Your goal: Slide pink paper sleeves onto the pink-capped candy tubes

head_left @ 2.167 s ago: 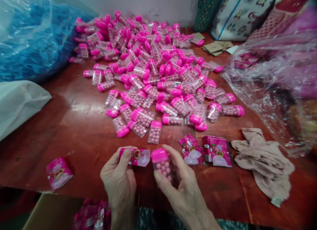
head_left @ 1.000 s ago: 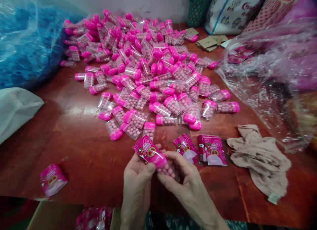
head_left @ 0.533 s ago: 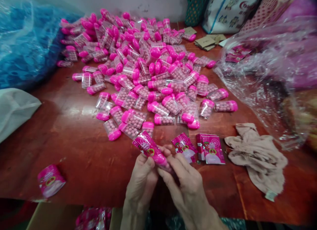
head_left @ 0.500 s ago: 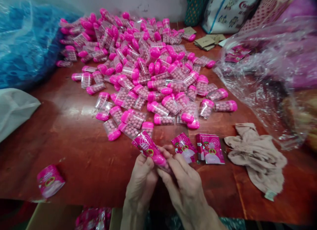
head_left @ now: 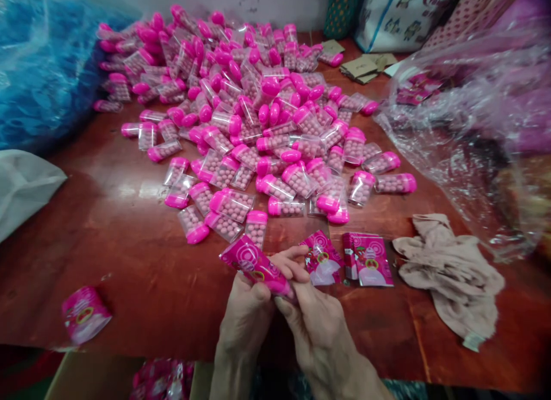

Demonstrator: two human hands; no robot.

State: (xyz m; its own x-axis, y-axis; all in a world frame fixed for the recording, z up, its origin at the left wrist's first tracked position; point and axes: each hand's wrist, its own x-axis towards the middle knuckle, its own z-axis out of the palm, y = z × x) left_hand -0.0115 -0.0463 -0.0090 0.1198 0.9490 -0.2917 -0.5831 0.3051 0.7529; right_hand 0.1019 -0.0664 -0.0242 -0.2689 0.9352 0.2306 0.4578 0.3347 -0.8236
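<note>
A pink printed sleeve [head_left: 253, 262] with a pink-capped end inside it is held between both hands near the table's front edge. My left hand [head_left: 247, 308] grips it from the left, thumb on its lower side. My right hand [head_left: 316, 314] pinches the capped end, its upper fingers lying over the sleeve. Beyond the hands spreads a large heap of clear bottles [head_left: 297, 179] with pink caps and pink balls inside. Right of the hands lie a loose printed sleeve [head_left: 322, 259] and a stack of sleeves [head_left: 371, 261].
A wrapped pack [head_left: 86, 315] lies at the front left. A beige cloth [head_left: 451, 274] and clear plastic [head_left: 465, 176] are on the right. A blue-filled bag [head_left: 47, 73] stands back left. Below the edge, a box [head_left: 94, 377] sits beside pink packs [head_left: 161, 380].
The held sleeve has shifted slightly left and tilted flatter. My right hand's upper fingers have stretched out over it. The view has moved a little.
</note>
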